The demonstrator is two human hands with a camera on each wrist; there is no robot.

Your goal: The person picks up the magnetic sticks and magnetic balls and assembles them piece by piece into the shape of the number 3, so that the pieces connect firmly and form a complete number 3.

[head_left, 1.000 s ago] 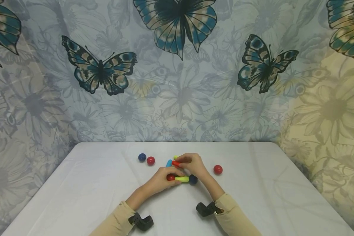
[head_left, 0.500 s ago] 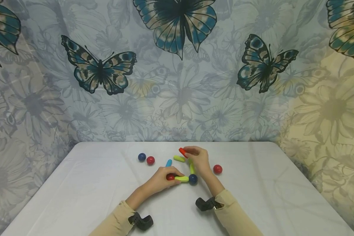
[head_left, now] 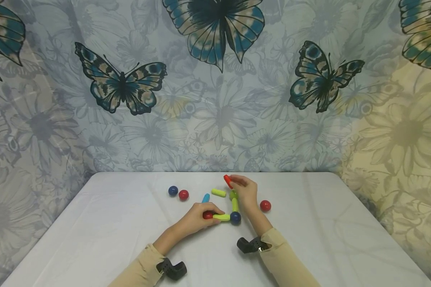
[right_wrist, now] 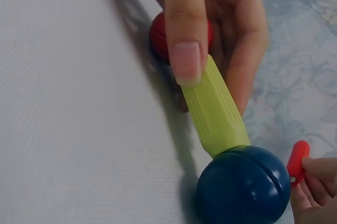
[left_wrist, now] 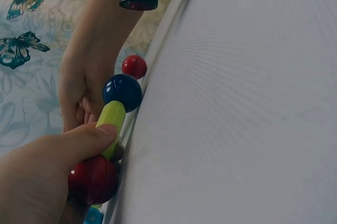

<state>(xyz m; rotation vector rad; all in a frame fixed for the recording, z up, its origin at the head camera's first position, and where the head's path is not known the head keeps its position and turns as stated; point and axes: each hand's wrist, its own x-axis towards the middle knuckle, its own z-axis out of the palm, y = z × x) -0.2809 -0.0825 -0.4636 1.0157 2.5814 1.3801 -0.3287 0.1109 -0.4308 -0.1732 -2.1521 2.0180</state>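
My left hand (head_left: 197,218) grips a red ball (left_wrist: 93,181) and the yellow-green magnetic rod (right_wrist: 215,105) attached to it, thumb lying along the rod. The rod's other end meets a dark blue ball (head_left: 235,218). From that ball a second yellow-green rod (head_left: 235,205) runs back to a green ball (head_left: 233,194), partly behind my right fingers. My right hand (head_left: 247,194) pinches a short red magnetic rod (head_left: 228,181) beyond the green ball; a silvery tip shows at one end in the right wrist view. A blue rod (head_left: 206,198) is partly hidden behind the left hand.
One loose yellow-green rod (head_left: 218,193) lies between the hands, farther back. Another dark blue ball (head_left: 173,191) and a red ball (head_left: 183,195) sit at back left. A third red ball (head_left: 265,205) is right of the right forearm. White cloth covers the table (head_left: 100,223).
My right hand has moved back and to the right with the red rod, away from the left hand, uncovering the loose yellow-green rod and the green ball. The left hand has stayed still.
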